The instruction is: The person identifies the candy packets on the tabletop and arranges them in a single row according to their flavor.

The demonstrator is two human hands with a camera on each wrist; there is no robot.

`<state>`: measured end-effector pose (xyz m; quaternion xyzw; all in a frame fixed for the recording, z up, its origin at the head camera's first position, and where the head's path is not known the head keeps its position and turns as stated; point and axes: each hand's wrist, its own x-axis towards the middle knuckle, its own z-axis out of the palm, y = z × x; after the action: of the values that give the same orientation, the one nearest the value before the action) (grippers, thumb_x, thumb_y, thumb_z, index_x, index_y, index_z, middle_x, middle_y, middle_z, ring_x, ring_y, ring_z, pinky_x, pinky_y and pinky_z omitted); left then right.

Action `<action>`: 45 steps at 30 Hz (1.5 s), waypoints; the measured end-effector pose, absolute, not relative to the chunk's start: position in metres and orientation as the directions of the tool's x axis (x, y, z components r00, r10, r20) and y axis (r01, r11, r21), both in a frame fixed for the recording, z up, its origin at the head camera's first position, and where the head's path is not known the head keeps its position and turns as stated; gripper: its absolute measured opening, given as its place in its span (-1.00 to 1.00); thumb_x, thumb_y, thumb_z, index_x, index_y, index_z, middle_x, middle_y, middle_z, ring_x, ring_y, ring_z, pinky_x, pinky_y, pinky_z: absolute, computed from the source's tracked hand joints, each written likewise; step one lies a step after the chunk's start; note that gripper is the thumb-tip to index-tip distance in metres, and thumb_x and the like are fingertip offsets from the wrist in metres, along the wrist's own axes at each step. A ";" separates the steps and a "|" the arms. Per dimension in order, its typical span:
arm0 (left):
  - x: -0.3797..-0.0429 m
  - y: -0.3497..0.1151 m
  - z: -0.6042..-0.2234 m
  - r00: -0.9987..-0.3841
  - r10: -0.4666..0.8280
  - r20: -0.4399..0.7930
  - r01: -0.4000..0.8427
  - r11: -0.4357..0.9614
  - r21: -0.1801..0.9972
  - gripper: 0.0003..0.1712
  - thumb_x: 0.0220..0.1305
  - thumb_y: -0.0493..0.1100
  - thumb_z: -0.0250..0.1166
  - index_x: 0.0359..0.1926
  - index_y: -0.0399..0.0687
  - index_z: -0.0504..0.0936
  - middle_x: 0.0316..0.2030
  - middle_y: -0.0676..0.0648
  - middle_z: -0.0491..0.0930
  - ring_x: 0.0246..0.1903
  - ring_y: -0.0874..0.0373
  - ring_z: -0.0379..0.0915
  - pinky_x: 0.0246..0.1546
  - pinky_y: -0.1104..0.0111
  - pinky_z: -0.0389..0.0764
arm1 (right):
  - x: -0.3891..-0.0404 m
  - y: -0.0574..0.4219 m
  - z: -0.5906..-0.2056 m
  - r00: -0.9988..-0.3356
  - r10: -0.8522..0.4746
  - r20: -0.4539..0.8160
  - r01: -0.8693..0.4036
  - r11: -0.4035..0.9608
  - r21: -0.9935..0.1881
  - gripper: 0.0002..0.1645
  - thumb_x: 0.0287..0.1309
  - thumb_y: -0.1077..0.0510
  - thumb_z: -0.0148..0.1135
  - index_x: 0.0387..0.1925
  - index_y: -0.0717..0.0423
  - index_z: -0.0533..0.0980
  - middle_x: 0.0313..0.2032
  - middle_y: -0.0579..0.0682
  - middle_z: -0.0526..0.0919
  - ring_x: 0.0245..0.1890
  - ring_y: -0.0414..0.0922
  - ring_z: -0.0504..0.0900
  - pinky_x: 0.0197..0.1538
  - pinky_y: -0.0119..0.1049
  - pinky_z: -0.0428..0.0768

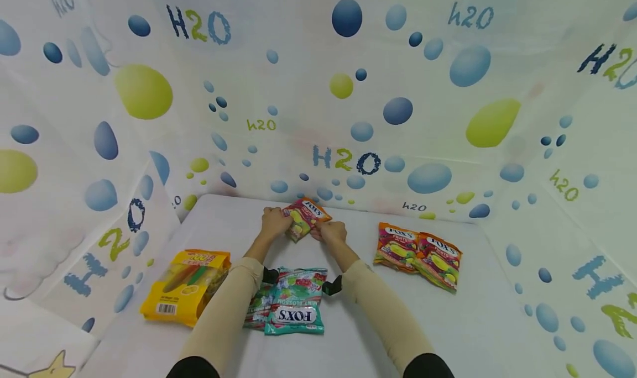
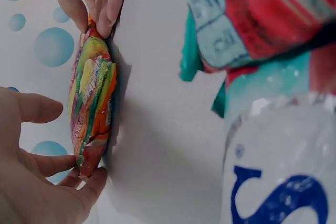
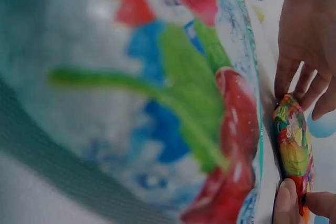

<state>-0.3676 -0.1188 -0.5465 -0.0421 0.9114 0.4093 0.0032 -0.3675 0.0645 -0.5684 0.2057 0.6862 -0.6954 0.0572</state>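
Note:
A small orange-and-purple Fox's candy packet (image 1: 304, 218) is between both hands at the far side of the white table. My left hand (image 1: 275, 223) holds its left end; in the left wrist view the fingers (image 2: 86, 190) lie on either side of that end, with the thumb spread away. The right hand (image 1: 332, 232) pinches the opposite end, thumb against fingers, as the right wrist view shows at the packet's lower tip (image 3: 298, 184). Beneath the forearms lie green Fox's mint bags (image 1: 297, 300), one overlapping the other and partly hidden by the left sleeve.
Two orange Fox's fruit packets (image 1: 438, 262) lie overlapped on the right of the table. A large yellow bag (image 1: 186, 281) with a barcode is at the left, beside the left sleeve. A printed backdrop (image 1: 368, 129) with blue and green drops rises behind the table's far edge.

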 end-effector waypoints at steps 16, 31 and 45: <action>-0.367 -0.136 -0.548 -0.983 -0.105 -0.147 -0.177 0.393 0.902 -0.30 0.38 -0.04 0.16 0.40 -0.41 0.43 0.29 -0.41 0.50 0.29 -0.26 0.38 0.37 -0.04 0.42 | -0.373 0.062 -0.574 -0.877 0.250 -0.411 0.413 -0.047 -0.910 -0.68 0.24 0.22 0.48 -0.05 0.35 0.68 -0.41 0.13 0.80 -0.45 -0.12 0.82 -0.32 -0.33 0.78; -0.357 -0.143 -0.544 -0.977 -0.104 -0.188 -0.208 0.230 0.951 -0.42 0.40 -0.10 0.14 0.25 -0.48 0.57 0.27 -0.39 0.53 0.28 -0.21 0.44 0.36 0.04 0.49 | -0.358 0.059 -0.563 -0.882 0.262 -0.391 0.376 -0.107 -0.920 -0.71 0.23 0.28 0.47 -0.05 0.36 0.68 -0.35 0.18 0.81 -0.31 -0.02 0.84 -0.17 -0.19 0.80; -0.353 -0.145 -0.544 -0.978 -0.101 -0.184 -0.200 0.185 0.962 -0.44 0.47 -0.13 0.14 0.27 -0.51 0.54 0.28 -0.41 0.53 0.29 -0.23 0.46 0.38 0.05 0.46 | -0.354 0.064 -0.568 -0.905 0.233 -0.355 0.314 -0.196 -0.929 -0.74 0.23 0.28 0.48 -0.07 0.34 0.70 -0.34 0.18 0.81 -0.32 -0.01 0.84 -0.16 -0.15 0.80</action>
<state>-0.3529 -0.1454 -0.5444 -0.0977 0.7688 0.6308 0.0393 -0.3540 0.0638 -0.5682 0.2159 0.6335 -0.7425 0.0275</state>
